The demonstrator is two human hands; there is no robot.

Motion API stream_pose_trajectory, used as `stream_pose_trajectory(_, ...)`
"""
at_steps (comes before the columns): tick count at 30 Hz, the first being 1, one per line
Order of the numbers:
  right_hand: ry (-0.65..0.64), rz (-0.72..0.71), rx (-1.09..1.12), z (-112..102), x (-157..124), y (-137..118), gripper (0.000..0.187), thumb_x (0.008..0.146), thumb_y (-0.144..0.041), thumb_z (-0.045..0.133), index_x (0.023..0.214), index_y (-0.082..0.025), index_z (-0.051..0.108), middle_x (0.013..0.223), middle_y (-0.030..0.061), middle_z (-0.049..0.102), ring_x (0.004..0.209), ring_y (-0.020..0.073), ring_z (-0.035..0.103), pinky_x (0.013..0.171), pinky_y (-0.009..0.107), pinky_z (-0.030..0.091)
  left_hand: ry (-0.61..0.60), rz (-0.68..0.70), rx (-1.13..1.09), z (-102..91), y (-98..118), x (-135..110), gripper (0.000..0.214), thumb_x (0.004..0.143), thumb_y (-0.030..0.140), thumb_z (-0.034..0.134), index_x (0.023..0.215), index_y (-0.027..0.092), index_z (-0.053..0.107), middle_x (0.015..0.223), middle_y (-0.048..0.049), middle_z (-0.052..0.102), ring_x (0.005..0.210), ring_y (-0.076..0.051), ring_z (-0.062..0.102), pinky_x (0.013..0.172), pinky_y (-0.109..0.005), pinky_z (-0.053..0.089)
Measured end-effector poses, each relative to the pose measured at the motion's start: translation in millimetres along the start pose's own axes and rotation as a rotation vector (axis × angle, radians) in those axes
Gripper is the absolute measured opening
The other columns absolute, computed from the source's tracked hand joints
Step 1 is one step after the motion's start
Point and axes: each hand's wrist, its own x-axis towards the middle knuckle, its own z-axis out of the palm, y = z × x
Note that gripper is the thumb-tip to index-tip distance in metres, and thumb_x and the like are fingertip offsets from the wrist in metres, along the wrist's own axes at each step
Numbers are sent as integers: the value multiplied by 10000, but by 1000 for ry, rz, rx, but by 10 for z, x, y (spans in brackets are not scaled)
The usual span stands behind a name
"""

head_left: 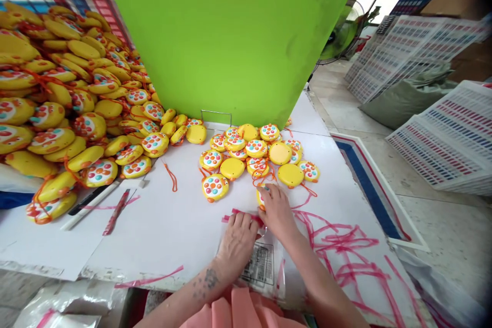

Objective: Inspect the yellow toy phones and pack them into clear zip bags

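My left hand lies on a clear plastic bag with a printed label, fingers pressed near the bag's red-edged mouth. My right hand is closed on a yellow round toy with an orange cord, just above the bag's opening. Beyond my hands a small cluster of yellow toys with coloured buttons lies on the white table.
A big heap of the same yellow toys fills the left side. A green board stands behind. Red strips lie scattered at the right, and a red strip beside a dark tool at the left. Printed sheets stack on the floor.
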Motion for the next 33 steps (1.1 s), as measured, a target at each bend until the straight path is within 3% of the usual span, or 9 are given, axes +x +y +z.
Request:
stream_pose_trajectory(4, 34, 30, 178, -108, -53, 110, 757, 642, 0, 464, 1365, -212, 393, 1275, 120, 440, 1204, 278, 441, 1039, 441, 375, 35, 109, -120, 50, -51, -35, 127, 902, 116, 455, 950, 159, 564, 968, -72, 586, 931, -236, 507, 897, -399, 420)
stream_pose_trajectory(8, 151, 225, 466, -272, -113, 392, 638, 671, -61, 486, 1289, -219, 479, 1253, 97, 484, 1193, 277, 463, 1042, 458, 365, 45, 59, -238, 101, -65, -64, 189, 917, 192, 474, 1089, 170, 549, 990, -74, 601, 940, -245, 517, 876, -410, 437)
stream_pose_trajectory(13, -129, 293, 1091, -620, -353, 571, 436, 733, -198, 670, 1159, -246, 592, 1189, 57, 605, 1048, 254, 580, 891, 370, 472, 96, -103, -393, 140, -57, -44, 674, 901, 338, 530, 1445, 126, 193, 1101, -127, 590, 1024, -272, 511, 913, -453, 429)
stream_pose_trajectory(17, -234, 236, 1315, -671, -484, 529, 414, 694, -212, 747, 1094, -241, 646, 1205, 64, 617, 1046, 262, 592, 855, 347, 491, 92, -47, -384, 137, -59, -36, 459, 933, 297, 469, 1361, 170, 369, 1091, -103, 598, 999, -259, 510, 889, -450, 432)
stream_pose_trajectory(19, -169, 282, 1312, -558, -456, 495, 448, 731, -256, 731, 1163, -249, 611, 1206, 66, 616, 1046, 254, 596, 863, 360, 496, 96, 22, -341, 143, -58, -43, 273, 940, 236, 442, 1195, 194, 527, 1042, -79, 607, 951, -246, 516, 854, -433, 438)
stream_pose_trajectory(22, -113, 282, 1125, -341, -356, 444, 468, 794, -308, 681, 1244, -261, 562, 1239, 57, 590, 1122, 236, 562, 956, 378, 456, 142, 111, -285, 164, -57, -61, 185, 911, 119, 438, 1007, 170, 587, 966, -71, 608, 902, -235, 516, 822, -411, 438)
stream_pose_trajectory(25, -127, 197, 899, -206, -289, 355, 422, 852, -352, 611, 1261, -257, 568, 1288, 53, 562, 1206, 223, 507, 1049, 381, 379, 238, 99, -341, 177, -68, -75, 147, 904, 105, 463, 1005, 153, 558, 898, -63, 600, 843, -212, 516, 779, -372, 446)
stream_pose_trajectory(30, -307, 81, 741, -182, -293, 101, 390, 971, -418, 388, 1235, -238, 611, 1187, 72, 652, 1132, 219, 560, 1005, 405, 414, 366, 69, -444, 181, -106, -73, 116, 915, 108, 463, 937, 172, 557, 865, -44, 602, 833, -194, 509, 789, -351, 443)
stream_pose_trajectory(33, -283, -9, 645, -211, -303, 37, 388, 971, -427, 392, 1194, -233, 642, 1211, 75, 635, 1167, 217, 525, 1020, 394, 392, 383, 79, -430, 182, -115, -66, 132, 917, 113, 467, 954, 175, 576, 893, -47, 617, 856, -199, 504, 815, -364, 442)
